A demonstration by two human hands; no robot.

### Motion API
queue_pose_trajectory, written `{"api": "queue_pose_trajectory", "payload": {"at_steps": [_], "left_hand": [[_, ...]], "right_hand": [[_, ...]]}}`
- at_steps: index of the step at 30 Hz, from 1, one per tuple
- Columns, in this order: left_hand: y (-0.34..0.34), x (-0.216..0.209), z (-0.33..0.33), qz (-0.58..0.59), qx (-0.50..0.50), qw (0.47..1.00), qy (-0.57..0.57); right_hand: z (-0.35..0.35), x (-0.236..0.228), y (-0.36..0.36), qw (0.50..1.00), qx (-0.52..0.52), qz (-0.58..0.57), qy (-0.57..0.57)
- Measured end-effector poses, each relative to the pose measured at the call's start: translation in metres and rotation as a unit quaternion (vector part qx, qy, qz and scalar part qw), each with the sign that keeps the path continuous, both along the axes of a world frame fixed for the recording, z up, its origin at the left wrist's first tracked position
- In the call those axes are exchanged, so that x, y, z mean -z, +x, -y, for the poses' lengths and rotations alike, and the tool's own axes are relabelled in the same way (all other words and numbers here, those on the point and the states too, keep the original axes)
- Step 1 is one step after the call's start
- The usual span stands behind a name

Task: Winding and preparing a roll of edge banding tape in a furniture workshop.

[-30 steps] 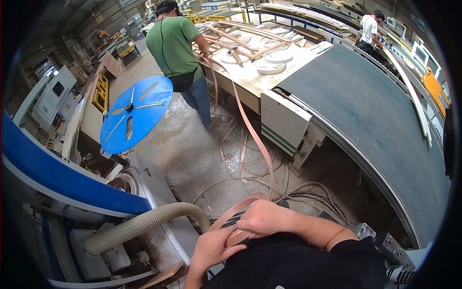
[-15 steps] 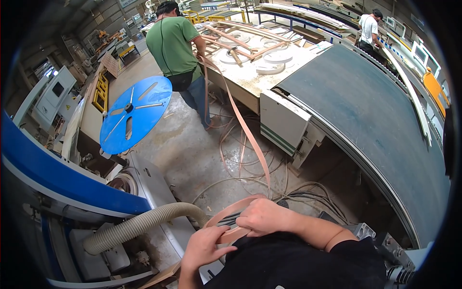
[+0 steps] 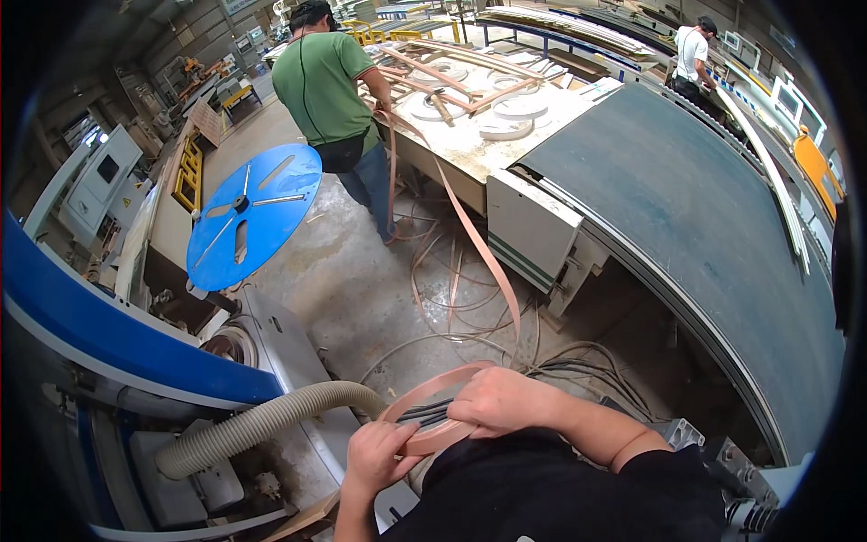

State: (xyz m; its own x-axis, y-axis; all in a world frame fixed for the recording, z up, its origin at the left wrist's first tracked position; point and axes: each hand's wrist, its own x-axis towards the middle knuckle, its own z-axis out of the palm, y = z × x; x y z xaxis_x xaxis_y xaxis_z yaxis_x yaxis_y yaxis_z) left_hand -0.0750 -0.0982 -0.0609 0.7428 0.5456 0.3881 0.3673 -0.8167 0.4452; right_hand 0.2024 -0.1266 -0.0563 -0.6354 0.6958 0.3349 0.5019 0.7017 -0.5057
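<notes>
In front of my body I hold a loop of flat pinkish-brown edge banding (image 3: 441, 439). My left hand (image 3: 379, 456) is closed on the near left side of the loop, thumb over the band. Further right, my right hand (image 3: 497, 402) grips the same loop with bent fingers. A long length of the band (image 3: 474, 230) rises beyond my right hand, twists above the floor and runs to a co-worker in a green shirt (image 3: 316, 81). That person's hand (image 3: 383, 99) is at the far end of the band, by the table corner.
A blue slotted disc (image 3: 257, 212) and a ribbed hose (image 3: 280, 420) are to my left. Dark conveyor belt (image 3: 686, 208) fills the right side. Cables (image 3: 587, 370) and loose strips lie on the floor. The far table (image 3: 461, 149) carries coils and wooden strips. Another person (image 3: 694, 54) stands far right.
The loop between my hands has opened wider, and my right hand has shifted slightly right. The hanging band has swung a little to the right. The co-worker's arm has moved slightly.
</notes>
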Motion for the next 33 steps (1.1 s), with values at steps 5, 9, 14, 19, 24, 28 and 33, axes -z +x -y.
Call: {"api": "queue_pose_trajectory", "payload": {"at_steps": [5, 9, 14, 19, 24, 28, 33], "left_hand": [[0.014, -0.013, 0.01, -0.003, -0.011, 1.0, -0.025], [0.002, -0.008, 0.004, -0.026, -0.003, 0.999, -0.038], [-0.01, -0.01, -0.002, -0.02, 0.017, 0.998, -0.053], [0.015, -0.033, 0.015, -0.008, -0.013, 0.998, -0.065], [0.015, -0.026, 0.014, -0.046, -0.014, 0.999, -0.025], [0.006, -0.02, 0.011, 0.017, 0.009, 0.997, -0.072], [-0.004, -0.017, 0.001, 0.04, 0.051, 0.99, -0.123]], "right_hand": [[-0.001, -0.006, -0.003, 1.0, 0.01, 0.017, 0.004], [-0.002, -0.005, -0.002, 1.0, -0.003, -0.009, -0.005], [-0.001, 0.0, -0.001, 1.0, -0.008, -0.009, 0.001], [-0.001, -0.004, -0.001, 1.0, -0.005, -0.022, -0.002], [0.0, -0.003, -0.001, 1.0, -0.001, -0.021, 0.009], [-0.003, -0.006, 0.002, 0.999, -0.01, -0.043, 0.02], [-0.001, -0.002, 0.009, 0.999, -0.04, -0.021, -0.006]]}}
